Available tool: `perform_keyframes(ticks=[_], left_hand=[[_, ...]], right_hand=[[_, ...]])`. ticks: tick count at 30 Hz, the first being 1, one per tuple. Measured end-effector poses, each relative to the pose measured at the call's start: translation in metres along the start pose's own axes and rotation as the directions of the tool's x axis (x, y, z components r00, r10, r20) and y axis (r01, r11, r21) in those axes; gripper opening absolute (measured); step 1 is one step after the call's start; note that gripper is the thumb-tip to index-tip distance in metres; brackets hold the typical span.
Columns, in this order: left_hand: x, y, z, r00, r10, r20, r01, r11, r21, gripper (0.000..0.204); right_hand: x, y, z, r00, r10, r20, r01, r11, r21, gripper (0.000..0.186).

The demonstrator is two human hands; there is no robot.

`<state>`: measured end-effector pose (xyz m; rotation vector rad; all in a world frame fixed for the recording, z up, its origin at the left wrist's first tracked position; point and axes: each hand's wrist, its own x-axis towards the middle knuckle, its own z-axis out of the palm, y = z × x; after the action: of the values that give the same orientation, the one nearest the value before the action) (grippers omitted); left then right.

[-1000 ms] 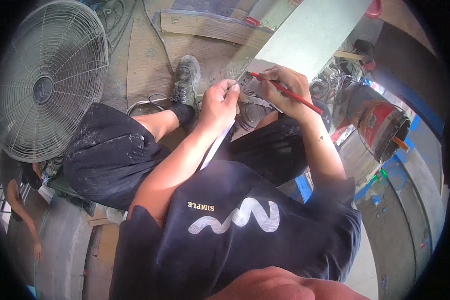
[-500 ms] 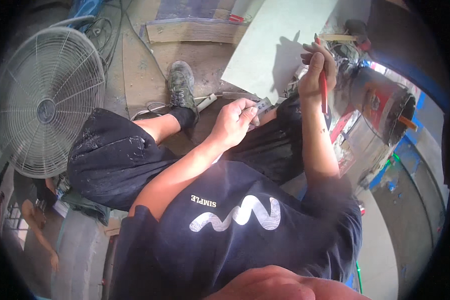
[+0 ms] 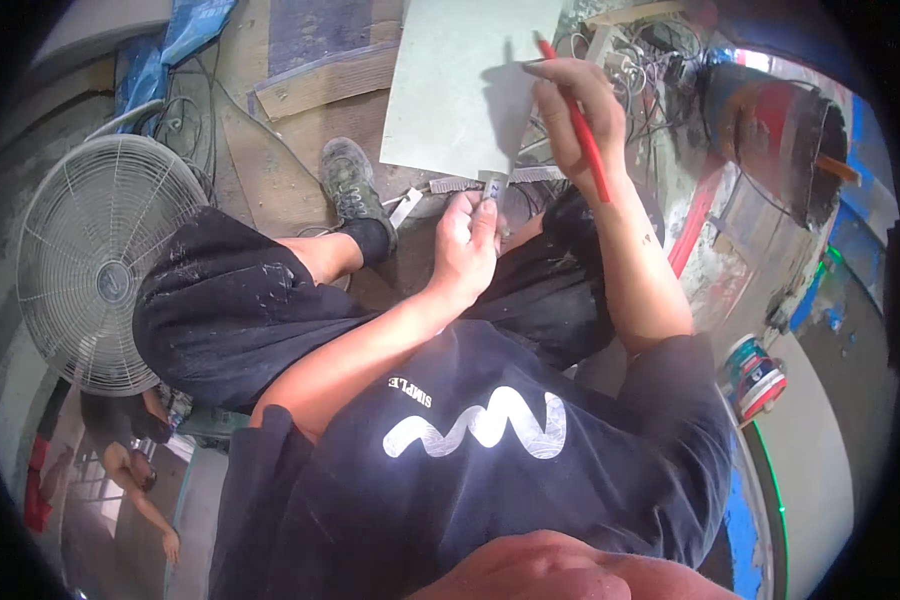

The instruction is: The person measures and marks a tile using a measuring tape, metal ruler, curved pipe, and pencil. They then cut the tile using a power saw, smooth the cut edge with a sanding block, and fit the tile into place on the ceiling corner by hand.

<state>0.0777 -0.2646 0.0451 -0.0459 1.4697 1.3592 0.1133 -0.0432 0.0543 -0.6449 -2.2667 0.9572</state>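
My left hand (image 3: 465,245) is closed around a short grey measuring strip with printed marks (image 3: 493,186), likely a ruler or tape end; the rest of it is hidden. Its tip reaches the lower edge of a pale flat board (image 3: 450,95). In my raised right hand (image 3: 602,120) is a red pencil (image 3: 585,145), slanted, with its dark tip up over the board's right side. The pencil's shadow and that of my fingers fall on the board. My hands are apart.
A large round fan (image 3: 113,280) stands at the left, near my knee. Cables (image 3: 660,80) tangle at the upper right, beside a dirty red bucket (image 3: 770,120). A teal and red device (image 3: 755,380) sits at the right. Another person (image 3: 130,465) is at the lower left.
The view has shifted, bringing the teal and red device into sight. My left hand has turned the marked strip more upright, toward the board's edge. My right hand has come left, the pencil tilting.
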Motion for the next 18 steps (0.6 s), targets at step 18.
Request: perform_keyframes(ticks=[18], left_hand=[[-0.013, 0.019, 0.003, 0.999, -0.047, 0.004, 0.047, 0.996, -0.071, 0.017]], right_hand=[[-0.021, -0.043, -0.037, 0.987, -0.063, 0.149, 0.033, 0.981, 0.193, 0.033]])
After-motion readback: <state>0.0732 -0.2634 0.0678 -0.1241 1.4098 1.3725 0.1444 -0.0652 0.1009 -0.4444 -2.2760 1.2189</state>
